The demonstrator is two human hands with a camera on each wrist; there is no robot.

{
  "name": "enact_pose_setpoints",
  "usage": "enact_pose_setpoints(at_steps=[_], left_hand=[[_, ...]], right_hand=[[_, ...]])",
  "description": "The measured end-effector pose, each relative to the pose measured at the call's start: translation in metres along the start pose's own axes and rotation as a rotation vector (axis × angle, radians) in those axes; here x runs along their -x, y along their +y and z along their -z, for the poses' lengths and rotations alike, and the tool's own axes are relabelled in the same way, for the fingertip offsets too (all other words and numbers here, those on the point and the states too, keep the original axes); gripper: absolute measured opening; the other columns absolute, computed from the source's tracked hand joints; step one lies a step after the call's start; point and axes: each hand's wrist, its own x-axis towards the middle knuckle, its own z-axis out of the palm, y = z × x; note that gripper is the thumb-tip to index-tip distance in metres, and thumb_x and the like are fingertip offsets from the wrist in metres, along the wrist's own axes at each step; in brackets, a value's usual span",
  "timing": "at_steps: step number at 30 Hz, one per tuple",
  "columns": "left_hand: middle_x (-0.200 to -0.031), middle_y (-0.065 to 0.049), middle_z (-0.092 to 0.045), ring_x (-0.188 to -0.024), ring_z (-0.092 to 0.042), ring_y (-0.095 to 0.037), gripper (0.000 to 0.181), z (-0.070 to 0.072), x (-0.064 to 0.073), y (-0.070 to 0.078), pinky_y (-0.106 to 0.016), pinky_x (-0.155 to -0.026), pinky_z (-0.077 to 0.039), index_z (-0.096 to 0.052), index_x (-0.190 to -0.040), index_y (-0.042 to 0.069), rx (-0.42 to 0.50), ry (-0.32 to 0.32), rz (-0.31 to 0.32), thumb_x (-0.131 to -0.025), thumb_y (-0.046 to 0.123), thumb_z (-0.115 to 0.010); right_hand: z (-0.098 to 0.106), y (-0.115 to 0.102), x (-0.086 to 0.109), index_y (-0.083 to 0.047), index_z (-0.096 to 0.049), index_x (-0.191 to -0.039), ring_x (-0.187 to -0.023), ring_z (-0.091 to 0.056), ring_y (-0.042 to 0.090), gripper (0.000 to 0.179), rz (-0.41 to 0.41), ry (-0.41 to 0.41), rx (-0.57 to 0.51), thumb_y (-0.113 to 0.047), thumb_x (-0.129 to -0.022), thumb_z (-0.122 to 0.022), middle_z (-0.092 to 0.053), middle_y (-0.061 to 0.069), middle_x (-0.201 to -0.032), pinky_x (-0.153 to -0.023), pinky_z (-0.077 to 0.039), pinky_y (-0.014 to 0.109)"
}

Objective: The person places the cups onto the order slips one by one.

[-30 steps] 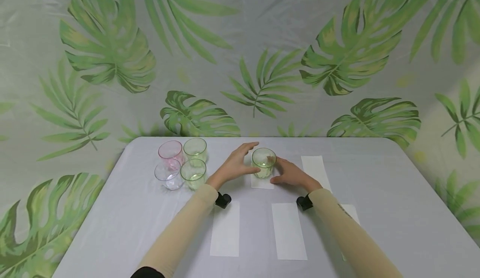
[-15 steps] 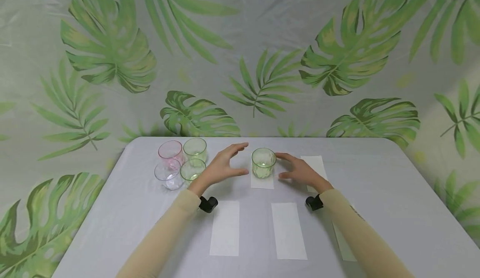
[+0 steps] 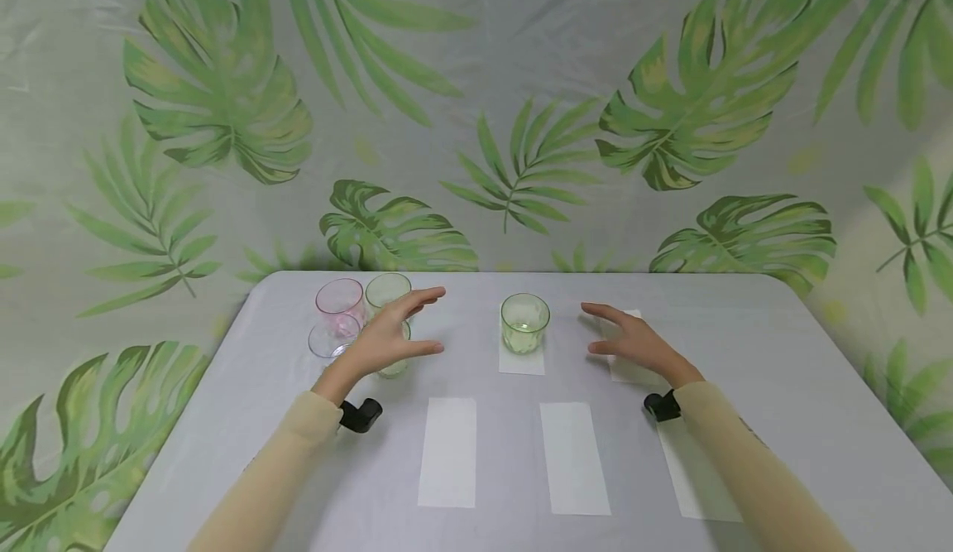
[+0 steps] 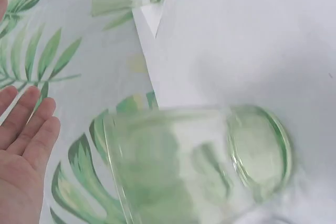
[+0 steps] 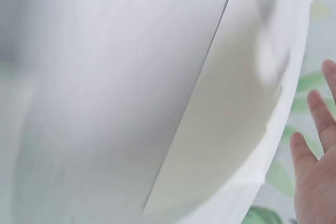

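A green-tinted glass (image 3: 524,324) stands upright on a white paper strip (image 3: 521,364) at the back middle of the table. To its left my left hand (image 3: 381,338) hovers with fingers extended, holding nothing, partly covering a green glass (image 3: 393,367) in the left group. That near glass looms large in the left wrist view (image 4: 173,166), apart from my left palm (image 4: 23,166). My right hand (image 3: 633,343) is to the right of the middle glass, fingers spread, over another paper strip (image 3: 629,372). It is also visible in the right wrist view (image 5: 317,182), holding nothing.
Behind my left hand are a pink glass (image 3: 338,297), a clear glass (image 3: 324,341) and another green glass (image 3: 387,286). Paper strips lie nearer the front: one at left (image 3: 447,453), one in the middle (image 3: 575,459) and one at right (image 3: 694,477). A leaf-print cloth hangs behind the table.
Both hands have let go of the middle green glass and moved apart, the left hand toward the glass group, the right hand to the right. The glass has stayed on its strip.
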Motion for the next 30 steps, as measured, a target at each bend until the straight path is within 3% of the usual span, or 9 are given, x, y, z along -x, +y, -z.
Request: enact_pose_setpoints(at_steps=[8, 15, 22, 30], left_hand=[[-0.143, -0.013, -0.044, -0.131, -0.040, -0.030, 0.076, 0.027, 0.029, -0.007, -0.039, -0.110, -0.030, -0.041, -0.143, 0.004, -0.015, 0.040, 0.071, -0.078, 0.010, -0.080], [-0.145, -0.013, -0.042, -0.134, -0.036, -0.032, 0.078, 0.043, 0.045, -0.017, -0.044, -0.111, -0.028, -0.040, -0.144, 0.004, -0.040, 0.034, 0.145, -0.079, 0.022, -0.080], [-0.145, -0.017, -0.040, -0.134, -0.034, -0.038, 0.078, 0.050, 0.052, -0.024, -0.050, -0.109, -0.029, -0.038, -0.143, -0.002, -0.076, 0.004, 0.153, -0.078, 0.009, -0.080], [-0.145, -0.019, -0.041, -0.133, -0.033, -0.041, 0.078, 0.051, 0.052, -0.029, -0.056, -0.107, -0.029, -0.039, -0.142, -0.002, -0.163, -0.028, 0.151, -0.077, 0.010, -0.080]], right_hand=[[0.017, 0.019, 0.015, -0.007, -0.037, -0.147, -0.138, -0.019, 0.043, 0.071, -0.018, 0.014, 0.040, -0.028, -0.087, -0.071, -0.031, 0.018, -0.151, -0.105, -0.021, 0.064], [0.027, 0.032, 0.027, -0.003, -0.037, -0.146, -0.136, -0.020, 0.047, 0.073, -0.033, 0.026, 0.089, -0.027, -0.086, -0.072, -0.031, 0.023, -0.149, -0.105, -0.019, 0.066], [0.033, 0.041, 0.033, -0.003, -0.036, -0.146, -0.136, -0.019, 0.049, 0.074, -0.061, 0.017, 0.089, -0.028, -0.086, -0.072, -0.028, 0.025, -0.149, -0.105, -0.019, 0.066], [0.034, 0.047, 0.034, -0.002, -0.035, -0.146, -0.136, -0.016, 0.051, 0.076, -0.097, 0.006, 0.069, -0.026, -0.085, -0.073, -0.025, 0.027, -0.150, -0.104, -0.017, 0.067]])
